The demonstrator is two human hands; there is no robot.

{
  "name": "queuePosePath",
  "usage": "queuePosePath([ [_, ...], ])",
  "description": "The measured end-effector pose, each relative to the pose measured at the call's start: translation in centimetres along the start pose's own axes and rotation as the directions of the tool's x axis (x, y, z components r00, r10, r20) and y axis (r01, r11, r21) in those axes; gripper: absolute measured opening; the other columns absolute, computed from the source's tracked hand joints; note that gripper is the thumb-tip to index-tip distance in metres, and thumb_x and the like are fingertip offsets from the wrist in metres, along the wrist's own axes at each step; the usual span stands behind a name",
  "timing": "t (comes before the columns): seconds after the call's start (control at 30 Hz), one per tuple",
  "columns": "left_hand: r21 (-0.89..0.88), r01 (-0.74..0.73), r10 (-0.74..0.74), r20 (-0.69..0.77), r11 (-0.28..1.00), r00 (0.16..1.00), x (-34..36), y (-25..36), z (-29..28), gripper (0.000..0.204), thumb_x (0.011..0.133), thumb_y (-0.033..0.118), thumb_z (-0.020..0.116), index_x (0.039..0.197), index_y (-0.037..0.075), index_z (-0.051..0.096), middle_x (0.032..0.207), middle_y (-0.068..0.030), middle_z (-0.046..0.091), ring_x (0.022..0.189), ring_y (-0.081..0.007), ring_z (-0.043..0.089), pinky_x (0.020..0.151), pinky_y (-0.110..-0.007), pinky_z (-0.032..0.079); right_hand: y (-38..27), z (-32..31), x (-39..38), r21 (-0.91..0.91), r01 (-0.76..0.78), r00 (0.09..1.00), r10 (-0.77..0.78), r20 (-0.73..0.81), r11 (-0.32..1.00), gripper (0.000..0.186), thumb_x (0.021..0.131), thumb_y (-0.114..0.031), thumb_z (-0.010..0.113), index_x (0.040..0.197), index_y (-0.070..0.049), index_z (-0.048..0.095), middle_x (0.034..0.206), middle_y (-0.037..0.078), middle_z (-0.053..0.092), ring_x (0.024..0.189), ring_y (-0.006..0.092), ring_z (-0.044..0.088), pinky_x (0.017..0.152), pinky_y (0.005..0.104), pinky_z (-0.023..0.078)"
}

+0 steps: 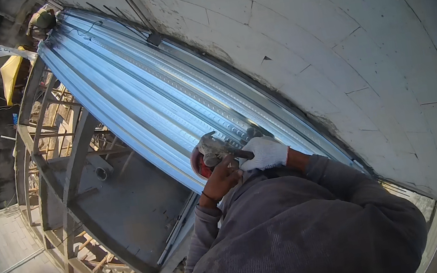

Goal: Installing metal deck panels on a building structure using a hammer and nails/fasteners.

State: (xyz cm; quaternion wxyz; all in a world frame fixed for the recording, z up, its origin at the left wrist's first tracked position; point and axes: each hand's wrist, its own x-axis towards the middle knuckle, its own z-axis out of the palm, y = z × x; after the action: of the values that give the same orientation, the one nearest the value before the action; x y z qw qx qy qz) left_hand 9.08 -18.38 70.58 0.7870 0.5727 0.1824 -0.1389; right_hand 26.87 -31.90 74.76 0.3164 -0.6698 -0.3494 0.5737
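My right hand [266,153], in a white knit glove, grips the dark handle of a claw hammer [215,147]. The worn, greyish hammer head points left, close above my left hand [222,181]. That hand is bare, with a dark band at the wrist, and its fingers are curled together; whatever lies between them is too small or hidden to name. A reddish round object [196,162], perhaps a container, shows partly behind the hammer head and left hand. Beneath both hands runs ribbed, shiny metal decking [140,103].
A pale block wall [298,28] rises along the deck's right side. Left of the deck edge is a drop to a lower grey slab [130,189] among concrete beams [76,146]. Another person [41,21] crouches at the far end, near a yellow canopy [12,77].
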Motion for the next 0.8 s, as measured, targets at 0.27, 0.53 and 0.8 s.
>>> queuePosePath([
  [0.27,-0.058,0.222,-0.215,0.108,0.973,0.971,-1.1,-3.8,-2.0,0.028,0.094,0.015,0.054,0.119,0.002,0.051,0.069,0.002,0.05,0.063,-0.0075,0.047,0.056,-0.022,0.037,4.8,1.7,0.0,0.101,0.024,0.961,0.005,-0.275,0.995,0.025,0.076,-0.026,0.065,0.078,-0.001,0.068,0.068,0.012,0.065,0.06,0.0189,0.062,0.061,0.0329,0.048],
  [0.53,-0.842,-0.055,-0.226,-0.206,0.536,0.952,-0.3,-6.7,-1.3,0.011,0.099,0.014,0.043,0.095,0.009,0.052,0.086,-0.0035,0.055,0.073,-0.0147,0.052,0.067,-0.027,0.046,1.1,2.3,1.0,0.121,0.064,0.95,-0.023,-0.312,0.991,0.026,0.078,-0.025,0.064,0.079,0.001,0.067,0.064,0.01,0.063,0.063,0.0157,0.063,0.06,0.0318,0.047],
  [0.8,-0.874,-0.443,-0.081,-0.465,0.199,0.882,4.6,-8.7,-0.1,0.028,0.1,0.028,0.043,0.105,0.004,0.055,0.1,-0.0105,0.059,0.093,-0.0259,0.057,0.09,-0.044,0.046,0.8,6.0,6.1,-0.246,0.074,0.84,-0.193,-0.506,0.966,0.027,0.076,-0.026,0.069,0.078,0.001,0.066,0.065,0.016,0.063,0.062,0.0316,0.063,0.058,0.041,0.047],
])
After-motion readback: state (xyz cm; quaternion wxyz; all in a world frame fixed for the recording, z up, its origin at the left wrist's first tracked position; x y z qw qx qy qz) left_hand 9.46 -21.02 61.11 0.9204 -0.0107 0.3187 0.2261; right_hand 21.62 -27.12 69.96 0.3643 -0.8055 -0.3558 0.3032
